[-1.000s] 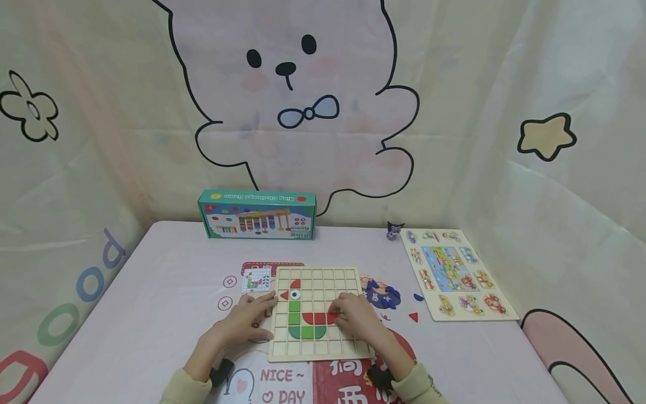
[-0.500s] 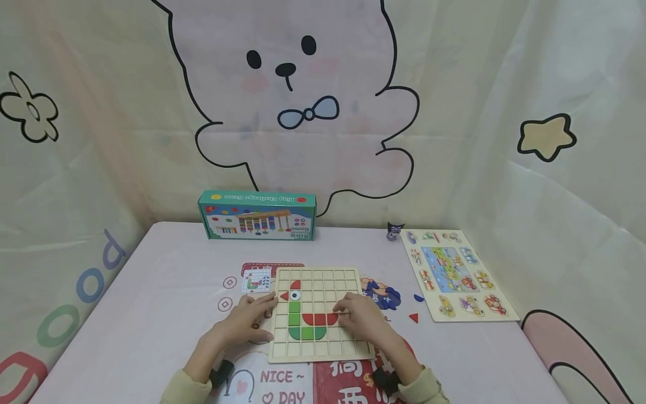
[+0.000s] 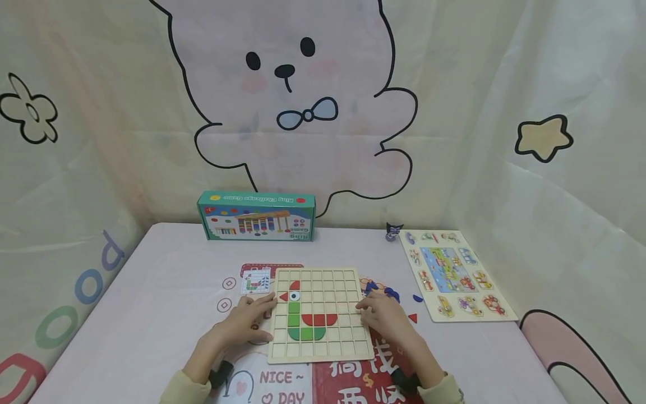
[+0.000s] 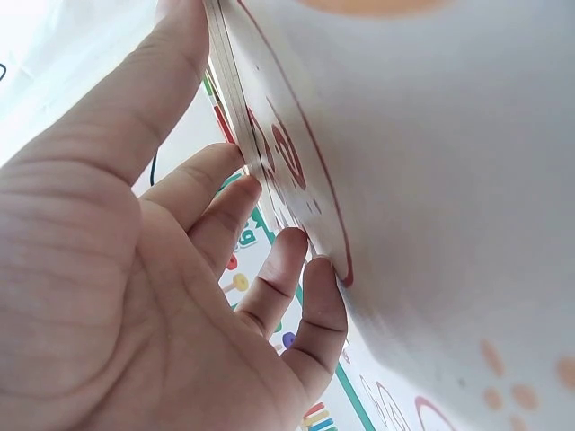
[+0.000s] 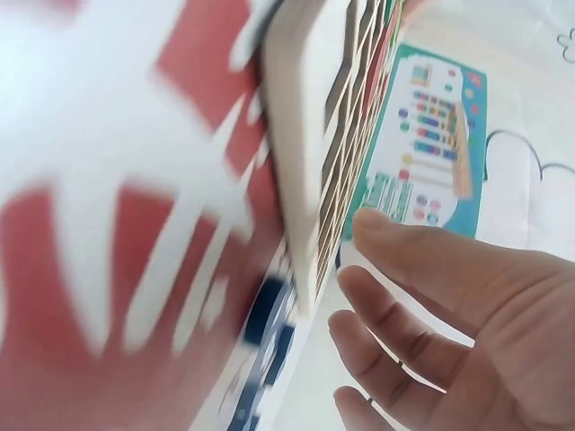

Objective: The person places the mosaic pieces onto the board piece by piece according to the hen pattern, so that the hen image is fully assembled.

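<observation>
A pale wooden grid board (image 3: 343, 350) lies on the table between both hands. Set in its cells are a red rounded piece (image 3: 295, 285), a red triangle (image 3: 284, 297), a white eye piece (image 3: 294, 295), several green pieces (image 3: 307, 334) and a row of red pieces (image 3: 319, 320). Together they form a bird-like figure. My left hand (image 3: 246, 321) rests against the board's left edge, fingers loosely extended. At the right edge hovers my right hand (image 3: 384, 318); the right wrist view shows its thumb and fingers apart, with nothing between them.
A small picture card (image 3: 255, 281) touches the board's upper left. Right of the board lie a loose red triangle (image 3: 413, 318) and a blue piece (image 3: 417, 298). Farther back are a picture puzzle board (image 3: 421, 264), a small figurine (image 3: 393, 232) and a green game box (image 3: 256, 216).
My right hand has moved rightward off the red row to the board's right edge, leaving the rounded red end piece in view. My left hand has stayed in place.
</observation>
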`<action>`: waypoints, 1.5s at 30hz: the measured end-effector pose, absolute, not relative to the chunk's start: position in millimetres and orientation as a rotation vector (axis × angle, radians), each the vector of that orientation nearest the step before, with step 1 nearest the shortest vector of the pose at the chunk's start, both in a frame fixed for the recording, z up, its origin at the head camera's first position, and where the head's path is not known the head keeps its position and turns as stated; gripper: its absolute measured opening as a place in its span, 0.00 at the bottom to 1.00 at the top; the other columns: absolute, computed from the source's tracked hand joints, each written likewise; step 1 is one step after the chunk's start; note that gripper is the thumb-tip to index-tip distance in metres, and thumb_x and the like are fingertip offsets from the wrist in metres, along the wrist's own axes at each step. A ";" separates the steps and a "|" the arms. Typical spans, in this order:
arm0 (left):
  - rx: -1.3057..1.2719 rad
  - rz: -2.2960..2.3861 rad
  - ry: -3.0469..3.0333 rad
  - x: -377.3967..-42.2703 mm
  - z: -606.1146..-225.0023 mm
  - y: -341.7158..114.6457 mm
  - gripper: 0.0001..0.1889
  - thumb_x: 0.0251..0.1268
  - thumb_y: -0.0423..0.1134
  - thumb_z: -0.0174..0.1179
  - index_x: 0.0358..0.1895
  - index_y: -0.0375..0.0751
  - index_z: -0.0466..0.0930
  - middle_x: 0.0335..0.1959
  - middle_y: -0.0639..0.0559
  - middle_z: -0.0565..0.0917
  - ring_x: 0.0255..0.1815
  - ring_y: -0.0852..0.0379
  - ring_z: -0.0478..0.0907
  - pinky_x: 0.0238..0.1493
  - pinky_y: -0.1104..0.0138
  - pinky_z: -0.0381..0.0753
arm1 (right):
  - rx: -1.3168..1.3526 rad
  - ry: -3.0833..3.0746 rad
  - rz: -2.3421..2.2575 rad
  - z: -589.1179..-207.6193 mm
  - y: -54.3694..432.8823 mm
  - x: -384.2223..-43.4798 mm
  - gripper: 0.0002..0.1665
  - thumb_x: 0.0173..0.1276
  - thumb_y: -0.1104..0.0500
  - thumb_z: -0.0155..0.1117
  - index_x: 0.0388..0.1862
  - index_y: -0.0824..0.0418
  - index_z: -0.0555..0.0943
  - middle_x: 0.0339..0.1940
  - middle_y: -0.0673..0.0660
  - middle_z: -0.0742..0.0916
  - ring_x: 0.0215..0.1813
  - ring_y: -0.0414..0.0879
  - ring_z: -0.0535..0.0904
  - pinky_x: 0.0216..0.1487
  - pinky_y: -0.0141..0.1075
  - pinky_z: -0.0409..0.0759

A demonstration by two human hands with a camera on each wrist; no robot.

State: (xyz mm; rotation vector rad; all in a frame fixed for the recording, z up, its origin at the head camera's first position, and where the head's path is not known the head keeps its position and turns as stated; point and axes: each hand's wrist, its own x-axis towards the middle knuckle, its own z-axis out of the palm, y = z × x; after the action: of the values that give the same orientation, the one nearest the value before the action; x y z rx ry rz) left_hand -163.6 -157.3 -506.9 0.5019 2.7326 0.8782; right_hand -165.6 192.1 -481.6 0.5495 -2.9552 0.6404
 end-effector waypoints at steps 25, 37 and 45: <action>0.509 0.891 2.720 -162.0 -506.2 -157.3 0.40 0.45 0.52 0.70 0.67 0.54 0.66 0.71 0.59 0.61 0.45 0.57 0.57 0.37 0.64 0.63 | 0.189 -3.048 0.531 -483.1 275.9 -158.4 0.12 0.50 0.60 0.71 0.36 0.56 0.84 0.34 0.52 0.82 0.35 0.45 0.78 0.36 0.40 0.74; 0.502 0.888 2.736 -162.9 -506.0 -157.0 0.40 0.44 0.52 0.70 0.67 0.54 0.66 0.71 0.59 0.60 0.45 0.58 0.57 0.38 0.64 0.64 | 0.104 -3.074 0.526 -485.8 291.6 -157.7 0.10 0.50 0.60 0.70 0.35 0.58 0.85 0.33 0.53 0.83 0.36 0.47 0.77 0.36 0.43 0.76; 0.487 0.916 2.719 -162.3 -505.8 -157.5 0.41 0.44 0.50 0.70 0.67 0.54 0.66 0.71 0.59 0.61 0.45 0.57 0.58 0.38 0.63 0.64 | 0.106 -3.078 0.530 -488.1 292.0 -158.5 0.08 0.51 0.61 0.70 0.33 0.57 0.85 0.31 0.52 0.84 0.34 0.45 0.76 0.35 0.41 0.75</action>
State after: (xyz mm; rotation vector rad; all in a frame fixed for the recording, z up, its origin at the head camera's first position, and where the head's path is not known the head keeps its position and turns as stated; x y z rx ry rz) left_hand -162.3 -157.5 -505.8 0.4873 2.7187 0.9156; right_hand -158.5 292.0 -488.1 0.1063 -3.0782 0.5303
